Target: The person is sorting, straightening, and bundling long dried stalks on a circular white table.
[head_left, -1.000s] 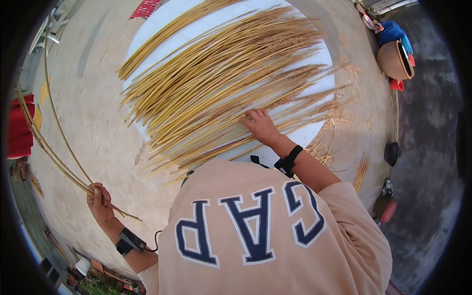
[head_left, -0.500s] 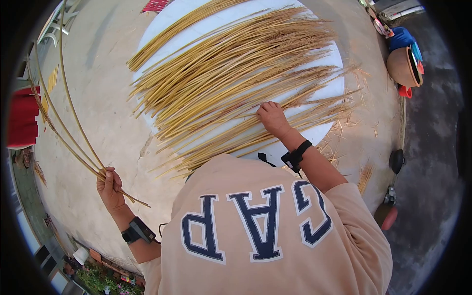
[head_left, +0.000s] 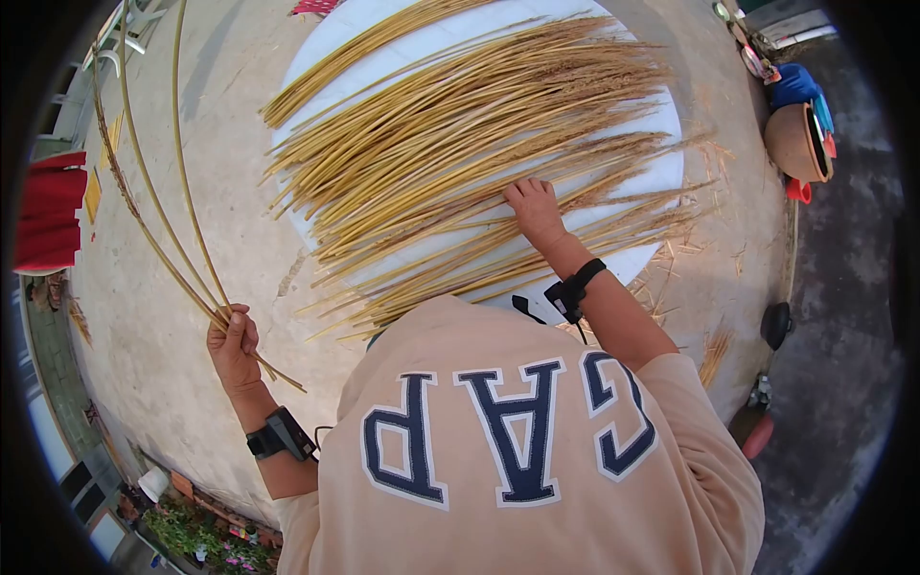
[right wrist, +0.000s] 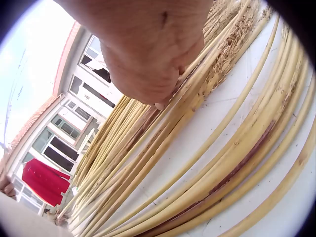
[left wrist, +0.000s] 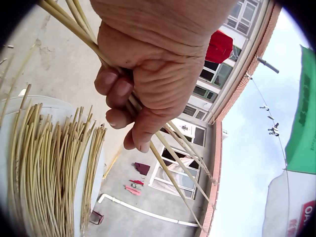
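My left hand [head_left: 233, 347] grips a few long, dry yellow stalks [head_left: 195, 225] out to the left of the table; their cut ends poke out below the fist. In the left wrist view its fingers wrap round them and the thumb presses on them. Over the near part of a round white table [head_left: 673, 125], my right hand [head_left: 537, 213] reaches down with curled fingers among loose dry stalks [head_left: 441, 254]. The right wrist view has its fingertips pinching at stalks [right wrist: 170, 123], partly hidden behind the hand. A thick layer of stalks with brown, feathery heads [head_left: 460, 105] covers the table's middle.
A separate bundle of stalks [head_left: 374, 57] lies along the table's far edge. Straw scraps [head_left: 714, 355] litter the floor at the right. Beyond them stand a clay pot [head_left: 793, 144] and a blue container [head_left: 793, 86]. Red cloth [head_left: 50, 211] hangs at the left.
My left hand has risen and come a little to the right with its stalks, which now stand more upright. The right hand has shifted slightly farther across the stalks; the head view has swung.
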### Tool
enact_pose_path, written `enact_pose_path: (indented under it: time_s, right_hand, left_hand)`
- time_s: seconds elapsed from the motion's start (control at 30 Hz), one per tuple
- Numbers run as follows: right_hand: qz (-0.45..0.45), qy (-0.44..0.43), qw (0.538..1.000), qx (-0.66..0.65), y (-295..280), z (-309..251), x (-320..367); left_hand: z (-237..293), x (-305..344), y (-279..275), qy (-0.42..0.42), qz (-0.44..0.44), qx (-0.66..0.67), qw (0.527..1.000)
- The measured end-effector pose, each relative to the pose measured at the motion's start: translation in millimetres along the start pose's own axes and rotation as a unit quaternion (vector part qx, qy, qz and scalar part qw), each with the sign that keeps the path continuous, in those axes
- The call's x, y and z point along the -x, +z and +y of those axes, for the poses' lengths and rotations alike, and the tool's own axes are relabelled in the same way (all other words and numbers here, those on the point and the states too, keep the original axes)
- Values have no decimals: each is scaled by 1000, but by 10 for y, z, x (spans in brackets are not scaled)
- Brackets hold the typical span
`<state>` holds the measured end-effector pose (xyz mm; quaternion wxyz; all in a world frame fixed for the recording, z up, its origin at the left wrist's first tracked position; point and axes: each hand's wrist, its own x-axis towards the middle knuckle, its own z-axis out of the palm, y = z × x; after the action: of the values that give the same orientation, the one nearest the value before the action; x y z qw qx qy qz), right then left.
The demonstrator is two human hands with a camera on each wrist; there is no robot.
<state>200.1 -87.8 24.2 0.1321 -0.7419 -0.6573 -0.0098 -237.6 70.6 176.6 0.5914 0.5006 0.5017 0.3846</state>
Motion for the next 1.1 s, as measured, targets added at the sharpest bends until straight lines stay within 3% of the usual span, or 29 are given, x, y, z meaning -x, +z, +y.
enact_pose_path:
  time_s: [0.13,0.23,0.33,0.53,0.6,0.73,0.9,1.03,1.1]
  right_hand:
    - [46,10,999,10,-49,70,-68]
    - [25,27,999,17,-98,84,-84]
    - [6,-24,1000,8,-82,47,-53]
    - [-46,4,998,-46,-119,-36,10]
    - [39,25,997,-66,-157,-78,-44]
    - [48,-20,998,-24,-136,-56,-48]
    - [-51,-1,999,-9,-121,-24,34]
    - [-52,-9,998,-45,-162,-24,31]
    - [-72,39,995,-50,-165,-25,-22]
  left_hand:
    - [-15,6,19,-4,4,-2,1000]
    - [-17,1,56,-10,9,-3,1000]
    - [-9,1,74,-8,7,6,1000]
    - [-17,29,89,-22,6,-2,1000]
    - [-24,26,93,-33,9,-6,999]
    - [-23,23,109,-33,15,-15,999]
    - [-27,24,102,-25,3,-22,999]
    - [-46,22,108,-33,2,-10,999]
    - [-37,28,138,-35,4,-12,999]
